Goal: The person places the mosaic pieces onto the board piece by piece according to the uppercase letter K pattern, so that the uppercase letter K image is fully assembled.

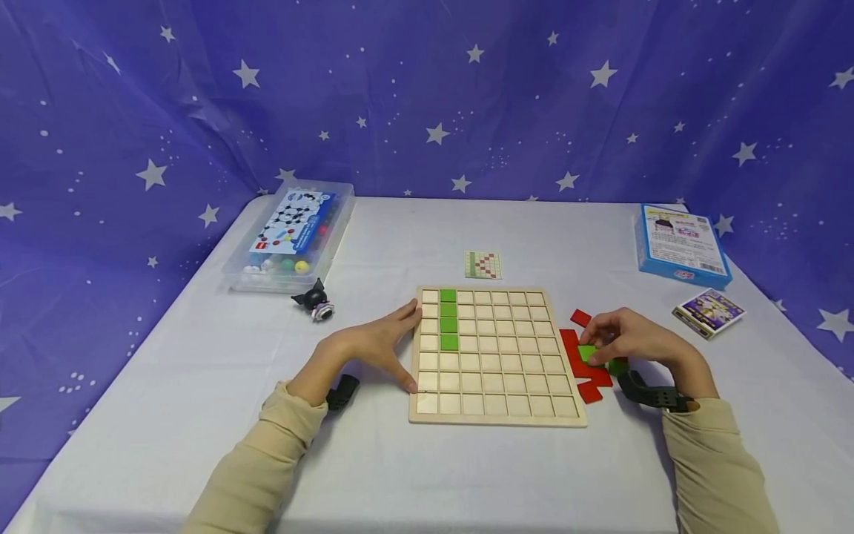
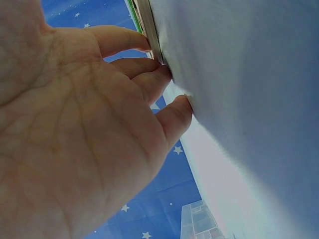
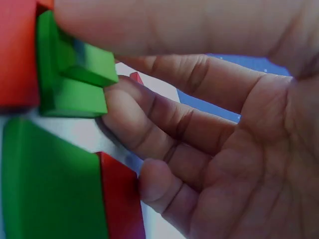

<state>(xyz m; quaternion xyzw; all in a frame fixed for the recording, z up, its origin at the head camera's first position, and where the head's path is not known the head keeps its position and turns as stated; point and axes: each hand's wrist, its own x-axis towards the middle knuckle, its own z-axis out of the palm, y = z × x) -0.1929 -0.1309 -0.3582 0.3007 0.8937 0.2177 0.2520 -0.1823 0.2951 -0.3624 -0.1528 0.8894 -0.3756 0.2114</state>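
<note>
A wooden grid board (image 1: 497,420) lies flat, with several green tiles (image 1: 448,325) down the upper part of its second column. My left hand (image 1: 370,347) touches the board's left edge, thumb near the lower corner and fingers higher up; the left wrist view shows its fingertips (image 2: 180,107) along the wooden side. Right of the board, my right hand (image 1: 634,343) pinches a green tile (image 1: 586,353) just over a loose spread of red tiles (image 1: 571,348). In the right wrist view, two green tiles (image 3: 79,97) overlap beside the thumb. Another green tile (image 1: 618,366) lies under the hand.
Behind the board lies a small pattern card (image 1: 483,265) with green and red squares. A clear plastic case (image 1: 293,233) and a black figurine (image 1: 313,300) are at left. A blue box (image 1: 683,245) and a small card box (image 1: 709,312) sit at right.
</note>
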